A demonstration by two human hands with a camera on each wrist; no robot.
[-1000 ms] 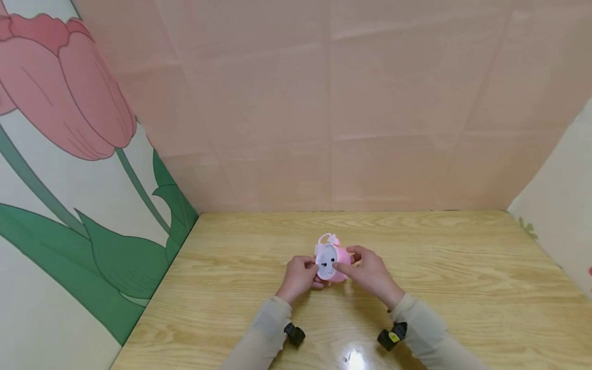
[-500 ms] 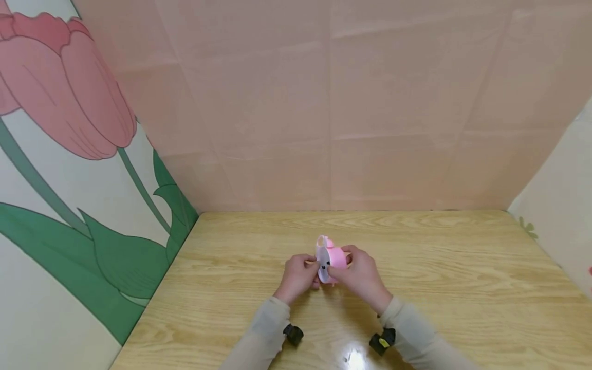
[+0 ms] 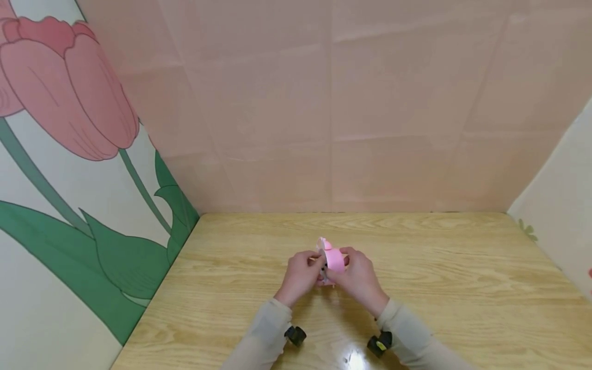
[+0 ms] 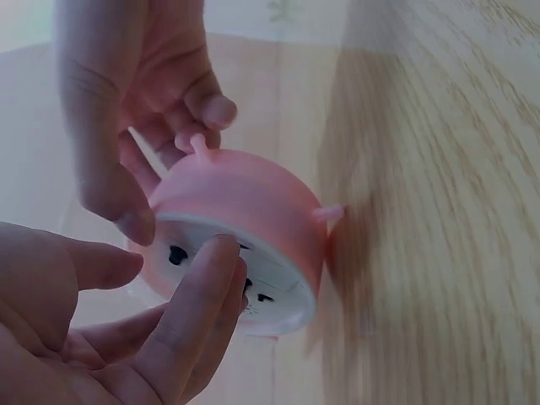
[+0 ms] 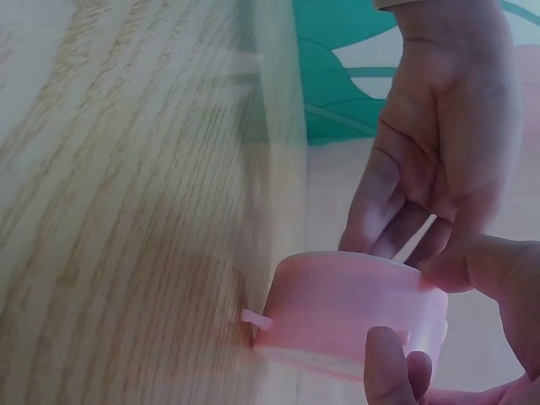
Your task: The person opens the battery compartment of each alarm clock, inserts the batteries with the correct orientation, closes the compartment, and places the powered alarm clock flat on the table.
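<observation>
A pink alarm clock point(image 3: 336, 259) with a bell on top is tilted close over the table, its white back point(image 4: 287, 314) turned to the left. My right hand point(image 3: 363, 277) grips the body, thumb at the back rim and fingers round the far side. In the left wrist view, black knobs point(image 4: 177, 255) show on the back. My left hand point(image 3: 299, 275) reaches across that back with extended fingers point(image 4: 198, 291), its thumb apart from them beside a knob. Short pink feet point(image 5: 256, 319) stick out from the clock's body. The dial is hidden.
The wood-grain table point(image 3: 231, 241) runs back to a pink-brown sheet point(image 3: 333, 128). A wall with a tulip picture point(image 3: 65, 92) borders the left, a pale wall point(image 3: 559, 205) the right. Black wrist cameras point(image 3: 295, 335) sit on both sleeves.
The clock has turned so its back faces further left and shows less. My right hand has shifted left with it, while the left fingers have moved slightly over the back.
</observation>
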